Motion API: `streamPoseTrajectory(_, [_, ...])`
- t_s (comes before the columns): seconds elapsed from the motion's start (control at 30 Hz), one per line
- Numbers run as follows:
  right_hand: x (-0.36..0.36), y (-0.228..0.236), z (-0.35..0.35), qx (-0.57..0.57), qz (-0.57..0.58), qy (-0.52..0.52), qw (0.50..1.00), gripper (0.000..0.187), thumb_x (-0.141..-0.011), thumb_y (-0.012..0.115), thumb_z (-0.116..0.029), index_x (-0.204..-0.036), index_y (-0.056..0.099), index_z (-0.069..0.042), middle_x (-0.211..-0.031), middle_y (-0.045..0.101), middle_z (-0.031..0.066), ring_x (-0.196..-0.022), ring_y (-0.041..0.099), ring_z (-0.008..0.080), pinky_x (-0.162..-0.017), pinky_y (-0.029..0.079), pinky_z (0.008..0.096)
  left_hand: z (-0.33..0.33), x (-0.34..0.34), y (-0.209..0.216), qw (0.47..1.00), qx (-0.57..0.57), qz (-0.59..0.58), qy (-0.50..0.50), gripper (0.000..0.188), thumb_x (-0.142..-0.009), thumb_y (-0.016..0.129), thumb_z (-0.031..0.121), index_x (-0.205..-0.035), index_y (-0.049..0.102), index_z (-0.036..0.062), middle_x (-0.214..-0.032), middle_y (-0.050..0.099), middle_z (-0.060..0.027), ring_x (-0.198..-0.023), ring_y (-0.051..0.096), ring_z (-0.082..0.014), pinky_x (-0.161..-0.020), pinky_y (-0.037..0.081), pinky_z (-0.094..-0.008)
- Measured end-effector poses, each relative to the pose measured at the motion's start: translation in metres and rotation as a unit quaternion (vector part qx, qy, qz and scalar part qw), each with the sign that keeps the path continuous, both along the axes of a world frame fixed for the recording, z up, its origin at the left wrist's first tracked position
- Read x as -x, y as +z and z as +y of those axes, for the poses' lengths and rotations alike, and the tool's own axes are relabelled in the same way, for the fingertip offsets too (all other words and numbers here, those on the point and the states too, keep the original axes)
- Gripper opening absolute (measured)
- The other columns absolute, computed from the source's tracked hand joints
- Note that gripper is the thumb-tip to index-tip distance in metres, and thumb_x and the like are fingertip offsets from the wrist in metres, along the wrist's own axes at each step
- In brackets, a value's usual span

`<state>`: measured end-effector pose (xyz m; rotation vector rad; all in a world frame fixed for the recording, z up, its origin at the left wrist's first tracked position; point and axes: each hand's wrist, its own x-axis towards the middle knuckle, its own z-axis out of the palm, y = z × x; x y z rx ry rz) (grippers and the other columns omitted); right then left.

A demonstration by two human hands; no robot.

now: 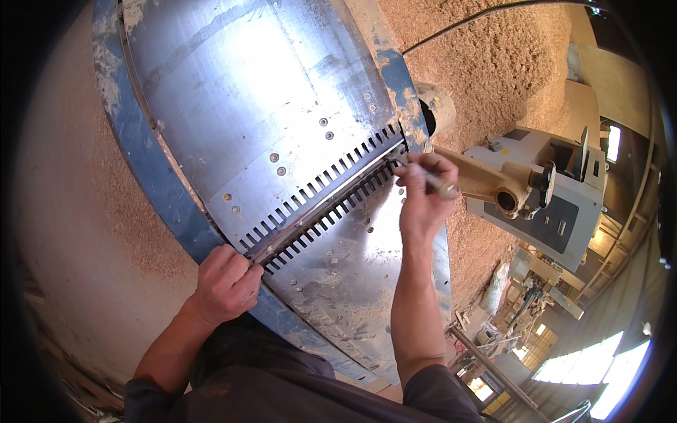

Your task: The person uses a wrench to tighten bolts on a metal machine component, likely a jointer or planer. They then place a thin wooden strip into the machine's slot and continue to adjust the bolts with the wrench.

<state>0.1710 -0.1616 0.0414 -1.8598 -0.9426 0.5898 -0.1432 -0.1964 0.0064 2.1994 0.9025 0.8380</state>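
A jointer's bright metal table (254, 77) lies before me, split by a slot with toothed lips. In the slot sits the cutterhead (317, 206), a long dark bar with a shiny strip along it. My right hand (427, 194) grips a metal wrench (438, 185) at the far right end of the cutterhead; the wrench's head is partly hidden by my fingers. At the near left end of the slot, my left hand (227, 282) is closed against the table edge. What its fingers pinch is hidden.
The second metal table (331, 289) is dusty, near my body. A blue frame (159, 176) edges the machine. A brown arm with a knob (508, 197) juts out on the right, before a grey machine (564, 225). Wood shavings (493, 56) heap behind; a black cable (486, 13) crosses them.
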Motion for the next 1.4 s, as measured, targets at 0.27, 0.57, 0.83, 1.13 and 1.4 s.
streamPoseTrajectory(0.27, [0.016, -0.021, -0.03, -0.094, -0.111, 0.068, 0.987, 0.026, -0.094, 0.073, -0.002, -0.116, 0.06, 0.0, -0.11, 0.066, 0.0127, -0.1, 0.066, 0.0191, -0.09, 0.055, 0.032, 0.002, 0.001, 0.0, 1.0, -0.008, 0.008, -0.011, 0.018, -0.059, 0.069, -0.003, -0.076, 0.066, 0.0019, -0.072, 0.043, -0.0054, -0.065, 0.051, -0.0241, -0.055, 0.041, -0.0362])
streamPoseTrajectory(0.57, [-0.046, -0.008, 0.003, -0.047, 0.183, -0.008, 0.982, 0.023, -0.101, 0.063, -0.004, -0.118, 0.049, 0.002, -0.107, 0.07, 0.0198, -0.079, 0.071, 0.0212, -0.066, 0.057, 0.0305, 0.0, 0.002, -0.003, 1.0, -0.018, 0.006, -0.009, 0.019, -0.058, 0.069, -0.003, -0.076, 0.066, 0.0013, -0.072, 0.042, -0.0052, -0.064, 0.05, -0.0233, -0.053, 0.04, -0.0352])
streamPoseTrajectory(0.83, [-0.031, -0.003, 0.013, 0.0, 0.138, -0.036, 0.99, 0.023, -0.101, 0.063, -0.004, -0.119, 0.05, 0.003, -0.107, 0.069, 0.0205, -0.08, 0.071, 0.0207, -0.064, 0.057, 0.0297, 0.0, 0.002, -0.002, 1.0, -0.001, -0.004, -0.002, 0.022, -0.056, 0.066, -0.01, -0.074, 0.063, 0.0017, -0.072, 0.05, -0.0064, -0.062, 0.051, -0.0257, -0.054, 0.04, -0.037])
streamPoseTrajectory(1.13, [0.011, -0.009, -0.018, -0.013, -0.167, 0.089, 0.982, 0.019, -0.094, 0.074, -0.003, -0.109, 0.063, 0.0, -0.111, 0.069, 0.0135, -0.101, 0.066, 0.0227, -0.09, 0.054, 0.0348, 0.001, 0.003, -0.003, 1.0, -0.006, 0.005, -0.011, 0.019, -0.059, 0.069, -0.005, -0.076, 0.066, 0.0017, -0.072, 0.044, -0.0053, -0.064, 0.051, -0.0243, -0.053, 0.041, -0.0358])
streamPoseTrajectory(1.4, [0.021, -0.007, -0.022, -0.01, -0.302, 0.2, 0.932, 0.026, -0.084, 0.075, 0.003, -0.107, 0.062, -0.001, -0.112, 0.067, 0.0181, -0.102, 0.066, 0.0361, -0.089, 0.054, 0.0406, 0.0, 0.003, -0.004, 1.0, -0.016, 0.005, -0.005, 0.018, -0.059, 0.07, -0.002, -0.076, 0.067, 0.0017, -0.071, 0.04, -0.0047, -0.064, 0.05, -0.0233, -0.053, 0.041, -0.0352])
